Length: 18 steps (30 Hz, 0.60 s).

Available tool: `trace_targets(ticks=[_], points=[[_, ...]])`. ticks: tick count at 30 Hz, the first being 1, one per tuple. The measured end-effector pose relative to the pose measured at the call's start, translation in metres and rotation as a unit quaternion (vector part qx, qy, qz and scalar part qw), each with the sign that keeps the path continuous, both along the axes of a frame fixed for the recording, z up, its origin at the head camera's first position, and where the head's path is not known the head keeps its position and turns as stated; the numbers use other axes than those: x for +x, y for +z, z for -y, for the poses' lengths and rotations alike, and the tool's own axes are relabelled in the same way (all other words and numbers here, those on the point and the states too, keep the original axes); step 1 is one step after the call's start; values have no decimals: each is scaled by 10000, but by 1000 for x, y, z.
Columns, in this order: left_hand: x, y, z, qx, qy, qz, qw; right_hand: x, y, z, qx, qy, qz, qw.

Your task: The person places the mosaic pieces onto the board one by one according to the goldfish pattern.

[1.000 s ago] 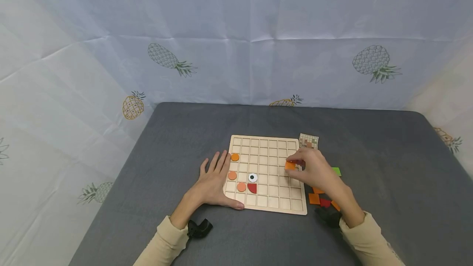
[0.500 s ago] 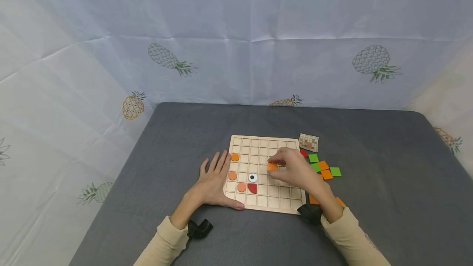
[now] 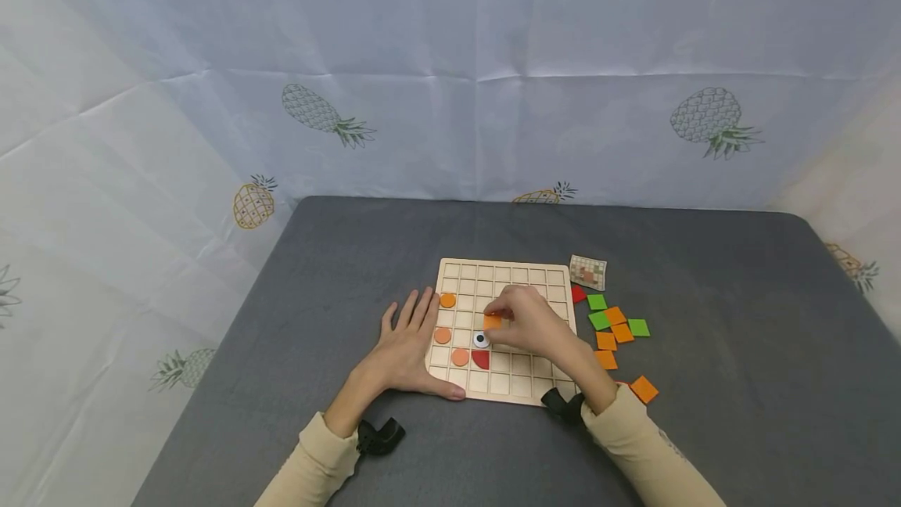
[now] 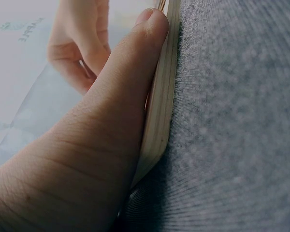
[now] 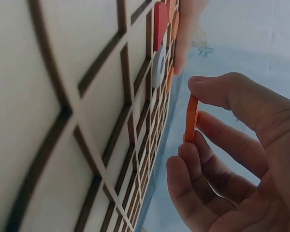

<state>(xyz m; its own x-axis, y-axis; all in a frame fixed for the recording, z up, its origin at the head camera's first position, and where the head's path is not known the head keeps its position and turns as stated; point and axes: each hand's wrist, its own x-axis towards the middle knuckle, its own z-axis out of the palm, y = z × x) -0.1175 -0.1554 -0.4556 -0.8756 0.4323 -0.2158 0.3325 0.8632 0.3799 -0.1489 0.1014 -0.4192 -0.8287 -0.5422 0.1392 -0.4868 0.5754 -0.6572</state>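
A wooden grid board (image 3: 521, 386) lies on the dark table. My left hand (image 3: 403, 357) rests at its left edge with fingers spread, and the thumb (image 4: 140, 41) lies along the front edge. Over the grid, my right hand (image 3: 538, 325) pinches an orange square tile (image 3: 492, 322) between thumb and fingers; in the right wrist view the tile (image 5: 191, 120) is held apart from the board. Just below it sit a white eye disc (image 3: 481, 339) and a red quarter-round piece (image 3: 481, 359). Orange discs (image 3: 447, 300) occupy cells near the left side.
Right of the board lie loose orange tiles (image 3: 644, 390), green tiles (image 3: 639, 328) and a red piece (image 3: 579, 293). A small pattern card (image 3: 588, 272) is by the board's far right corner. Behind the table hangs a pale cloth (image 3: 450, 131) printed with pineapples.
My right hand has moved left across the board with the orange square tile, from the right side to above the eye disc. My left hand has stayed in place.
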Motion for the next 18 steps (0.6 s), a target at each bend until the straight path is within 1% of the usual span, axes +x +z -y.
trace_targets(ticks=[7,12,15,18], points=[[-1,0,-1,14,13,-41,10000,-3,-3,8,110,-45,69,9999],[-1,0,0,-14,22,12,10000,-6,-6,13,172,-121,95,9997],[-1,1,0,-43,23,71,10000,-7,-6,15,206,-169,173,9995],[0,1,0,-19,25,58,10000,-8,-6,16,274,-201,276,9990]])
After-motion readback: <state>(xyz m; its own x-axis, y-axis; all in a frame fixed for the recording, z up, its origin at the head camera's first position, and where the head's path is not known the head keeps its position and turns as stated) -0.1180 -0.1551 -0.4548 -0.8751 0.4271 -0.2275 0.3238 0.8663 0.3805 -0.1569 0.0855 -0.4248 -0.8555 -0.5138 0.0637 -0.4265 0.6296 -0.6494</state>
